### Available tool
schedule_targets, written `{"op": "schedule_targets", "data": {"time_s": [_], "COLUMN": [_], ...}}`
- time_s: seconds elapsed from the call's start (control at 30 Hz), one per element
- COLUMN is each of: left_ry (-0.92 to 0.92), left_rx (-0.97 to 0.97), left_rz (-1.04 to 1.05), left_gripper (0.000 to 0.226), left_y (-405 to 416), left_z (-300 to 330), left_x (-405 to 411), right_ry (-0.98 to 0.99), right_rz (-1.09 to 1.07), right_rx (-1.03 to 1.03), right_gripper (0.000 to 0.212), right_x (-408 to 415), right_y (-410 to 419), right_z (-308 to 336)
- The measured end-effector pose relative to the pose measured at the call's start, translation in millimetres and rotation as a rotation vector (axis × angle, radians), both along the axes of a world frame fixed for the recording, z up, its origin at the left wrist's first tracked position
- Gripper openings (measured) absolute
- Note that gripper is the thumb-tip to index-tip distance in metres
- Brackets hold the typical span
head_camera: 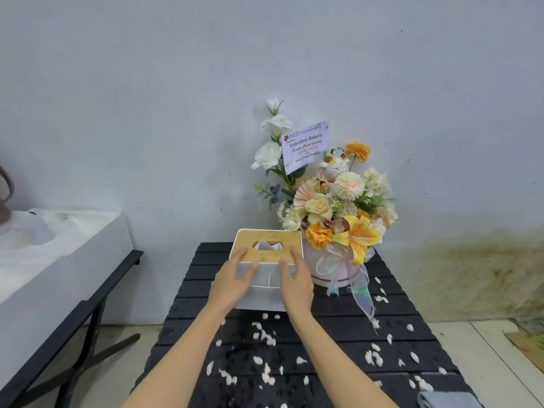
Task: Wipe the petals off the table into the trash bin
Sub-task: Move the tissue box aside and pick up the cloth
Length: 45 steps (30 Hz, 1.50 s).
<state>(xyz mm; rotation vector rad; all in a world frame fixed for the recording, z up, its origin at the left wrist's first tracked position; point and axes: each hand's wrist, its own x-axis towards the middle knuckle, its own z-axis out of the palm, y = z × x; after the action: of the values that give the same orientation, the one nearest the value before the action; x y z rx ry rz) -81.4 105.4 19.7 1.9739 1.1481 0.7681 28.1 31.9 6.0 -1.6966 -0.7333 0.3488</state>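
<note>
Several white petals [266, 337] lie scattered over the black slatted table [323, 322], mostly in its near half and along the right side. A white tissue box [266, 298] with a wooden lid stands at the table's far left part. My left hand [232, 282] grips its left front and my right hand [295, 282] grips its right front. A folded grey cloth [447, 400] lies at the near right corner. No trash bin is in view.
A flower arrangement [335, 219] in a pink round box with a card stands at the table's far right, touching the tissue box's side. A white-covered table [59, 260] on black legs stands to the left. A grey wall is behind.
</note>
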Motion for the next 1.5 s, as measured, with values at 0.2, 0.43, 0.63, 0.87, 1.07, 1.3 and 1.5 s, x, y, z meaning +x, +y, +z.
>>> {"op": "schedule_targets", "data": {"time_s": [0.2, 0.43, 0.63, 0.87, 1.07, 1.3, 1.5], "left_ry": [-0.014, 0.023, 0.090, 0.130, -0.035, 0.034, 0.088], "left_rx": [-0.007, 0.006, 0.028, 0.031, 0.138, 0.039, -0.016], "left_rz": [0.065, 0.081, 0.070, 0.137, 0.019, -0.198, -0.355], "left_gripper": [0.051, 0.050, 0.051, 0.055, 0.051, 0.046, 0.047], "left_y": [60, 108, 121, 110, 9, -128, -214], "left_z": [-16, -38, -62, -54, -46, -39, -34], "left_x": [16, 46, 63, 67, 47, 50, 64], "right_ry": [-0.025, -0.003, -0.044, -0.095, -0.071, -0.195, -0.322], "right_rz": [0.065, 0.082, 0.095, 0.061, 0.054, -0.150, -0.307], "right_rx": [0.007, -0.036, -0.041, -0.028, -0.081, -0.254, -0.489], "right_gripper": [0.044, 0.044, 0.049, 0.050, 0.043, 0.042, 0.044], "right_x": [23, 54, 67, 53, 29, 31, 52], "right_y": [69, 118, 126, 99, 11, -131, -235], "right_z": [-12, -34, -52, -50, -42, -35, -44]}}
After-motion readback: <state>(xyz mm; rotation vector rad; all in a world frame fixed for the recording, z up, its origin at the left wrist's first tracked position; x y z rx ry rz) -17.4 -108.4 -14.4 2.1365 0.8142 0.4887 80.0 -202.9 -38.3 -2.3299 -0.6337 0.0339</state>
